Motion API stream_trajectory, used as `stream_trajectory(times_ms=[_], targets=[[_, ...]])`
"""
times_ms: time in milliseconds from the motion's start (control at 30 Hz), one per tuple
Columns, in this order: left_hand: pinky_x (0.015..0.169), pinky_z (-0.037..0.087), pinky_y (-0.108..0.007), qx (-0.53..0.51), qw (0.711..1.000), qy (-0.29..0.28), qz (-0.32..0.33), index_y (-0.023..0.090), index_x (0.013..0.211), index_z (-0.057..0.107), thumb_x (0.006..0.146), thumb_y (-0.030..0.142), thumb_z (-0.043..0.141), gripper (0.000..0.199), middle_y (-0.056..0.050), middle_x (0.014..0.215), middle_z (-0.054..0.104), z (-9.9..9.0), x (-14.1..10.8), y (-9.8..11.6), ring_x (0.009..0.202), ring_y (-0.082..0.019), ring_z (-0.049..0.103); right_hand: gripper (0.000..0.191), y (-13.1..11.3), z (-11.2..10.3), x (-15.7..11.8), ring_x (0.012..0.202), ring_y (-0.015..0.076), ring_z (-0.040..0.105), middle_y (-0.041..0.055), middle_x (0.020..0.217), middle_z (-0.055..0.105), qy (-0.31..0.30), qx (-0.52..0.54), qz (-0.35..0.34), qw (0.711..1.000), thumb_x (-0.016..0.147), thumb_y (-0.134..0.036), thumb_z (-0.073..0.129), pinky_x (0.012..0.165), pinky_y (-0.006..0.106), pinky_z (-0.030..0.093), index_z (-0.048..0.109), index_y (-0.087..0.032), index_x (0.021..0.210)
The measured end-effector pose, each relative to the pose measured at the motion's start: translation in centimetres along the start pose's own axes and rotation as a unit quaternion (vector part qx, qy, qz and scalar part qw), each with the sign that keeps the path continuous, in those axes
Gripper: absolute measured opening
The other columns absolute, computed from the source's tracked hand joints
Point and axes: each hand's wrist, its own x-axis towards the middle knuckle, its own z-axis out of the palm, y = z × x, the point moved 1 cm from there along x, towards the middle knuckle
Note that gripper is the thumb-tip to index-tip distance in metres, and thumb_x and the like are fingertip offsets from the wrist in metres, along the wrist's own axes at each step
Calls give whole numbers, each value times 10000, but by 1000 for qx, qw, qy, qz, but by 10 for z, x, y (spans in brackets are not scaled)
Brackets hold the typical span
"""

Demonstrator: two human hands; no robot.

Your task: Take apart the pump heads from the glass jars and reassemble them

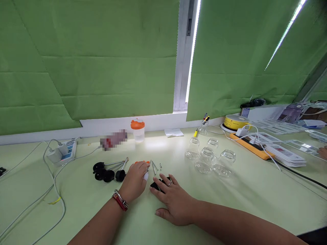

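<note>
My left hand [135,179] is on the table with its fingers bent and pressed together, a white wrap around one digit. What lies under its fingertips is mostly hidden. Small orange pieces [142,162] peek out just beyond it. Right of those fingertips lie a few long metal screws [154,168] and several tiny metal parts [160,166]. My right hand [176,200] rests flat with fingers spread, partly covering some black pieces [155,185]. To the left of my left hand are several round black parts [109,175] with metal rods [114,165] attached or alongside.
Several clear glass jars [206,158] stand on the right. At the back are an orange-lidded container [138,131] and white paper [173,132]. A power strip [66,152] with cables lies left; an orange-and-black strip [251,146] and stacked cards [286,154] are right. Another person's hand [322,152] shows far right.
</note>
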Motion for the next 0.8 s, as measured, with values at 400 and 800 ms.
stream_trajectory(times_ms=[400,800], targets=[[848,402,-427,213,962,21,-170,129,996,618,782,93,397,309,-124,1013,638,-24,4,-17,968,-277,560,634,20,-5,-21,1395,331,66,62,1532,131,-5,0,51,999,900,-587,291,1096,560,51,210,-287,1453],[640,470,-385,225,915,-94,-322,118,910,634,843,286,388,305,-175,928,646,-30,1,-50,869,-314,619,575,104,-22,11,1382,321,149,73,1515,208,53,-66,122,989,912,-527,329,1089,539,123,309,-264,1423]])
